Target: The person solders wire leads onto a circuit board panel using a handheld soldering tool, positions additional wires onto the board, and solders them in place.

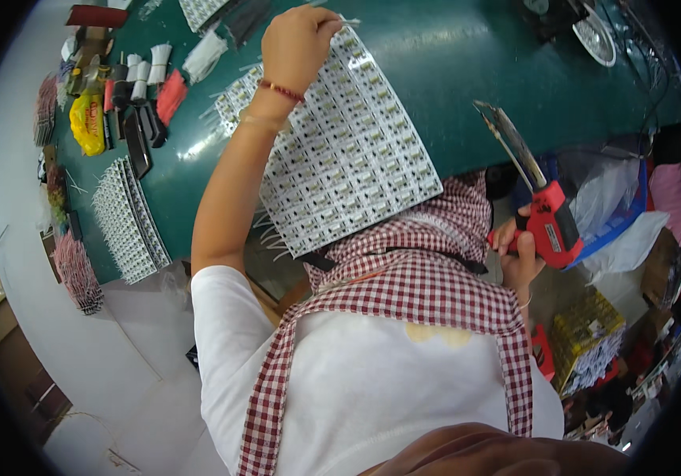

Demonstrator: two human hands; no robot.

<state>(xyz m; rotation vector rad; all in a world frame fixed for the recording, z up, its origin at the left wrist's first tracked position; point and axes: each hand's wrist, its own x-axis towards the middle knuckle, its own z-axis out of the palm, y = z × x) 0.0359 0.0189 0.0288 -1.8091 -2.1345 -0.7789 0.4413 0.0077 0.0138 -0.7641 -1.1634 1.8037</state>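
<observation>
A large white panel of small circuit boards [348,143] lies slanted on the green table, its near edge jutting over my checked apron. My left hand [301,47] is at the panel's far edge, thumb and fingers pinched together. A thin pale piece shows at the fingertips, too small to name. At the right, beyond the table's front edge, my right hand [519,258] grips a red soldering gun [554,226]. Its long metal tip points up and to the left, apart from the panel. Thin white wires [273,238] stick out from the panel's left side.
A stack of similar panels [130,218] sits at the table's left edge. Behind it are a yellow bag [89,125], a red bundle [171,95] and white wire bundles [140,75]. A blue bin [622,230] with clear plastic stands at the right. Cables run along the far right.
</observation>
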